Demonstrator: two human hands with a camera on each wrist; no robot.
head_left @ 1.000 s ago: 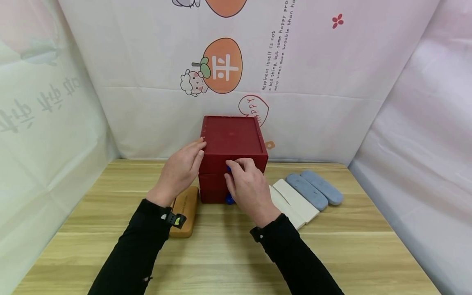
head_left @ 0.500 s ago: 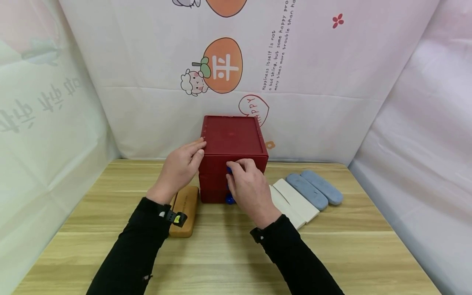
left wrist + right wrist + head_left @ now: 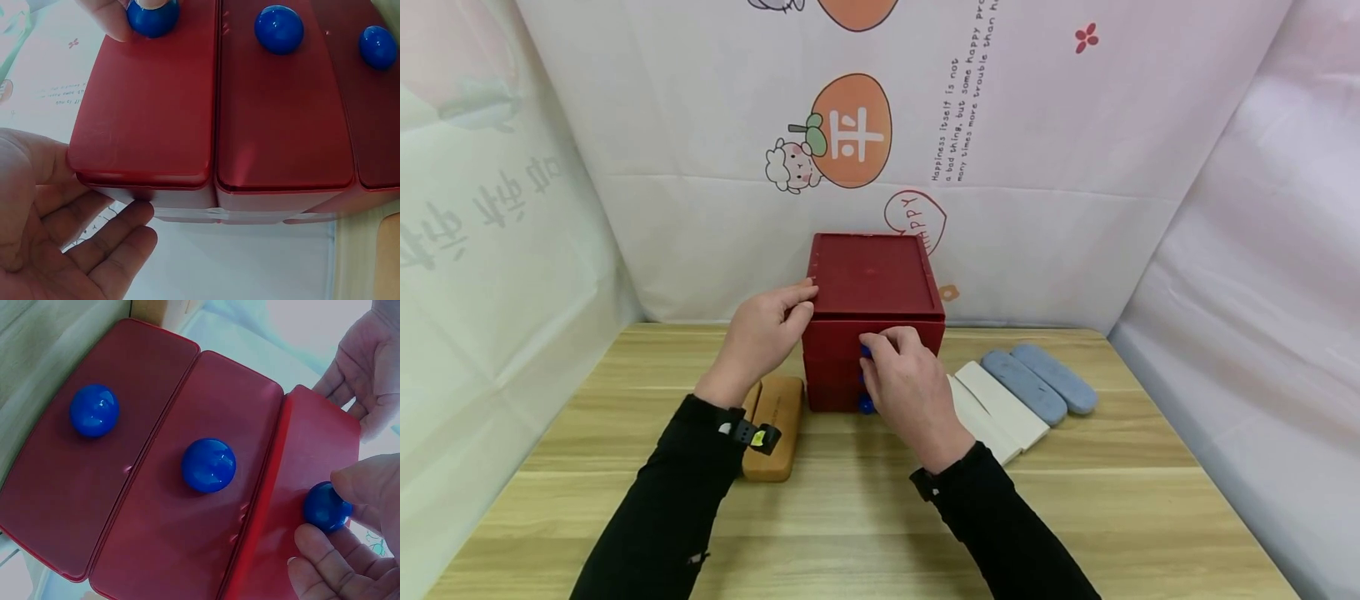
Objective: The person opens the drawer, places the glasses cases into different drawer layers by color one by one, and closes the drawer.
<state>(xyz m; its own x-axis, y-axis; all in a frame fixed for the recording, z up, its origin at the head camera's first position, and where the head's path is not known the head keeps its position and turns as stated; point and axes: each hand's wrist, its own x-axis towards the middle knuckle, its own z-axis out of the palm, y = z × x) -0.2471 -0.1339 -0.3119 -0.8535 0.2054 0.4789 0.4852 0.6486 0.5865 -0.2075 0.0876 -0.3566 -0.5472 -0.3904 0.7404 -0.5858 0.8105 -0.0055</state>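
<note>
A dark red three-drawer box [image 3: 874, 275] stands at the back of the table, with blue round knobs on its drawer fronts. My right hand [image 3: 913, 392] pinches the top drawer's knob [image 3: 326, 506] between thumb and fingers. That top drawer [image 3: 290, 447] stands slightly out from the box. The middle knob [image 3: 209, 465] and bottom knob [image 3: 94, 410] are untouched, and their drawers look closed. Against the box's left side, near its upper edge, my left hand [image 3: 763, 333] rests with fairly straight fingers. What lies inside the drawers is hidden.
A tan oblong case [image 3: 777, 429] lies left of the box, partly behind the left wrist, with another tan edge beside it. Right of the box are cream flat items [image 3: 1000, 412] and two blue-grey oblong cases [image 3: 1037, 383]. A printed white cloth [image 3: 700, 250] hangs behind.
The top drawer has come slightly forward, and a dark gap shows under the box's top edge. My right hand has moved a little toward me with the knob. My left hand stays at the side.
</note>
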